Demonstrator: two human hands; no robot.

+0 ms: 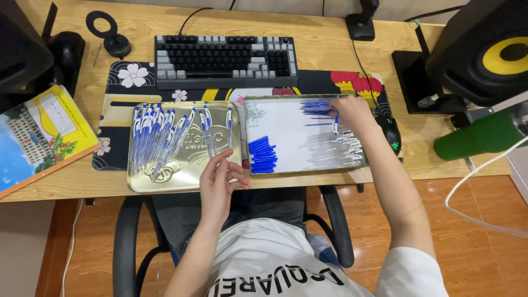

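A blue-and-white pen (336, 124) stands nearly upright in the grip of the right hand (352, 113), whose fingers are pinched together on it over the far right part of a shallow tray with a white floor (286, 124). Inside that tray, loose blue refills (316, 107) lie just beside the hand at the far edge, a heap of clear pen barrels (335, 149) lies nearer the person on the right, and a neat cluster of blue caps (262, 155) sits in the near left corner. The left hand (219, 184) rests at the near right edge of a gold metal lid (181, 179), its fingers loosely curled and apart, clamped on nothing that can be made out. On that lid a row of assembled blue-and-white pens (159, 137) lies fanned toward the far side. Both containers sit side by side, touching, on a patterned black desk mat (118, 91) on the wooden bench (313, 47). Beyond them stands a black and grey keyboard (225, 60); a black mouse (390, 135) lies right of the tray, and a colourful book (38, 137) lies at the left edge.
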